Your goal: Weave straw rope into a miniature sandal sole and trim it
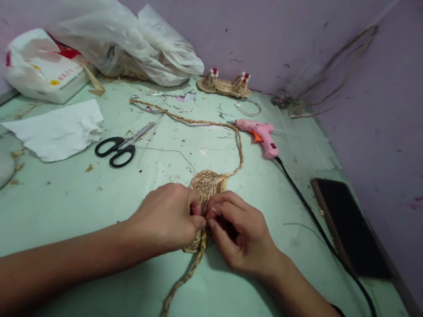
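An oval sole of coiled straw braid lies on the pale green table, its middle covered by my hands. My left hand is closed over it, thumb and finger pinched. From the other side my right hand meets it, fingertips pressed together; what lies between the fingertips of both hands is hidden or too small to make out. One loose end of straw braid hangs toward me from under the fingers. Another length of braid leaves the sole's far end, curving up and then left across the table.
Black-handled scissors lie left beside white paper. A pink glue gun trails a black cord past a phone. Behind are plastic bags, a white box, finished straw slippers and a wire coil.
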{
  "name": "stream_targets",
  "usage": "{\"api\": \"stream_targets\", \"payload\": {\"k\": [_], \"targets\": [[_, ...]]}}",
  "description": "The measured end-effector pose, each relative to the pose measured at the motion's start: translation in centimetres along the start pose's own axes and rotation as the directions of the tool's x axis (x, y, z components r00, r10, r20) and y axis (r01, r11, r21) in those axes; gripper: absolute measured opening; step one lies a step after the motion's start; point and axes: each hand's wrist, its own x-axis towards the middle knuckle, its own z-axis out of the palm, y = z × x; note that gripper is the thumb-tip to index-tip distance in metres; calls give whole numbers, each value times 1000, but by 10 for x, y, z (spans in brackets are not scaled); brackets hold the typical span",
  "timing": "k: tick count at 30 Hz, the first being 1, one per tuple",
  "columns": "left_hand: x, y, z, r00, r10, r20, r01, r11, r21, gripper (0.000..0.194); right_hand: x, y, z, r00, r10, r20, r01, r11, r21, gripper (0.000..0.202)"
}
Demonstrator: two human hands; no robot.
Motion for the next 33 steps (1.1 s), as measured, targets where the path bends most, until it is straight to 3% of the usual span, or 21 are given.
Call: {"api": "stream_targets", "payload": {"k": [7,16,21,27,33], "targets": [[0,-1,1,999,-6,-33,5,1000,-26,8,-3,-1,1,996,77,-37,-78,997,-28,10],[4,0,-1,1000,-23,-13,23,998,-53,5,0,2,5,993,-79,-93,75,996,-45,12],[7,-1,-2,999,-11,34,15,992,-126,7,0,3,4,992,-21,-123,12,997,-71,10],[6,0,-3,1000,-12,-10,11,998,-59,7,-2,3,1,997,17,-71,-23,996,-81,10],[7,2,-4,1000,3,-14,-4,999,-37,8,0,4,1,999,-43,-4,42,996,-76,13]]}}
